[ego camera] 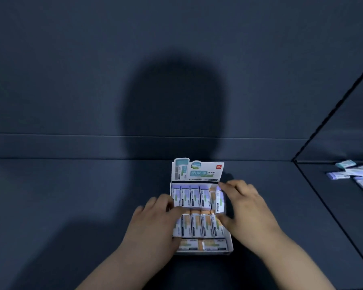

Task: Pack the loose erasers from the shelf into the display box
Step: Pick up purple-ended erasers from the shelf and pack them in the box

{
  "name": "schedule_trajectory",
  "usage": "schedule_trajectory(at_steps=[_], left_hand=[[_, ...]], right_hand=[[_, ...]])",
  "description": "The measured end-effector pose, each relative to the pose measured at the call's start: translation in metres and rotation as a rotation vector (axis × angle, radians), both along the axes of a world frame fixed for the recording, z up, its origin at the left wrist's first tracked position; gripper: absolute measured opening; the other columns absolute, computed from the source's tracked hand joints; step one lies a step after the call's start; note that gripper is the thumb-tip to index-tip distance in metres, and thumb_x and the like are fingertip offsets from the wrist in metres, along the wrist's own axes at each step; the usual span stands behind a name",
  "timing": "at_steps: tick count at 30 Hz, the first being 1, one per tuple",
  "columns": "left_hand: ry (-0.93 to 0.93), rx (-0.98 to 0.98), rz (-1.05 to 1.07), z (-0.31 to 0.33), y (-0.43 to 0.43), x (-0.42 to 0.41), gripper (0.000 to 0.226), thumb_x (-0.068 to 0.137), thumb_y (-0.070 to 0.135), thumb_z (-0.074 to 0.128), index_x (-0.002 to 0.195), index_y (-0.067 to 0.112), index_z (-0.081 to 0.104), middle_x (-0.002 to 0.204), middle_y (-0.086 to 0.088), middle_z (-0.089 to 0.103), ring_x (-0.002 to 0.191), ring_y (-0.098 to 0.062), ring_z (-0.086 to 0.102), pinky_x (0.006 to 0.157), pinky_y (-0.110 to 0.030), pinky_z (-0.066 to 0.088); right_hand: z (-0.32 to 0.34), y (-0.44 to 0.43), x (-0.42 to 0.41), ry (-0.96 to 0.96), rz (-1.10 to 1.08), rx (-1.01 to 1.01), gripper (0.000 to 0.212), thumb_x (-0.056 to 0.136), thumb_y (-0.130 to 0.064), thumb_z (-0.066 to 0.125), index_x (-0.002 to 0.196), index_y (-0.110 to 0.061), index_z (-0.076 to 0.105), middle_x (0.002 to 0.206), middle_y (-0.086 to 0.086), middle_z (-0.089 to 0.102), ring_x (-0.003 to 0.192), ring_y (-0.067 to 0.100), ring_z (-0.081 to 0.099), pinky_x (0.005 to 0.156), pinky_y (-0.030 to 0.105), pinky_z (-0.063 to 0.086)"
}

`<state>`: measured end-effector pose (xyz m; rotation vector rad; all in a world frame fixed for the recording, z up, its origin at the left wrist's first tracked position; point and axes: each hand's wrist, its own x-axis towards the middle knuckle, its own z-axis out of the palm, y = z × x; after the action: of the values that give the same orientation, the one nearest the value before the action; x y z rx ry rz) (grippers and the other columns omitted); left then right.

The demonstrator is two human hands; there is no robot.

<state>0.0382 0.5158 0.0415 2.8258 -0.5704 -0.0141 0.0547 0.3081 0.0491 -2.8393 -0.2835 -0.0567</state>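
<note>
The dark blue-grey shelf point(61, 206) runs back to a matching back panel point(71, 70), which has a raised horizontal strip point(50, 146) along its foot. On the right, a thin black divider edge point(333, 111) slants upward. A large rounded shadow point(172, 105) falls across the panel under dim light.
</note>
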Motion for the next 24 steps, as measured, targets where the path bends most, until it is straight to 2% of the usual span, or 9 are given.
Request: schedule_trajectory(at_steps=[5, 13, 18, 24], left_hand=[[0.050, -0.032, -0.014, -0.001, -0.002, 0.001, 0.058, 0.085, 0.037, 0.055, 0.138, 0.039, 0.032, 0.128, 0.012, 0.026, 0.118, -0.009, 0.029, 0.099, -0.023, 0.032], [0.151, -0.071, -0.019, -0.003, -0.006, 0.003, 0.055, 0.084, 0.039, 0.062, 0.135, 0.029, 0.044, 0.128, 0.011, 0.027, 0.120, -0.006, 0.029, 0.102, -0.021, 0.034], [0.126, -0.126, 0.031, -0.006, -0.008, 0.002, 0.042, 0.087, 0.033, 0.060, 0.126, 0.021, 0.052, 0.125, 0.011, 0.029, 0.115, -0.005, 0.032, 0.097, -0.019, 0.037], [0.060, -0.052, 0.050, -0.012, -0.011, 0.000, 0.031, 0.088, 0.024, 0.055, 0.118, 0.016, 0.056, 0.125, 0.006, 0.032, 0.116, -0.010, 0.034, 0.093, -0.023, 0.041]], right_hand=[[0.000, 0.006, 0.013, 0.000, 0.066, -0.109, 0.063, 0.082, -0.030, 0.058, 0.138, -0.032, 0.031, 0.136, -0.011, 0.034, 0.122, 0.015, 0.032, 0.099, 0.026, 0.029], [-0.003, 0.011, 0.022, 0.017, 0.018, -0.197, 0.055, 0.082, -0.026, 0.059, 0.133, -0.029, 0.039, 0.134, -0.008, 0.038, 0.124, 0.017, 0.033, 0.098, 0.029, 0.029], [-0.004, 0.011, 0.021, 0.044, -0.004, -0.196, 0.040, 0.084, -0.030, 0.057, 0.123, -0.025, 0.050, 0.125, -0.006, 0.042, 0.118, 0.017, 0.038, 0.094, 0.028, 0.032], [-0.007, 0.014, 0.022, 0.076, -0.030, -0.179, 0.033, 0.085, -0.025, 0.054, 0.118, -0.021, 0.054, 0.115, -0.002, 0.044, 0.110, 0.019, 0.043, 0.087, 0.028, 0.036]])
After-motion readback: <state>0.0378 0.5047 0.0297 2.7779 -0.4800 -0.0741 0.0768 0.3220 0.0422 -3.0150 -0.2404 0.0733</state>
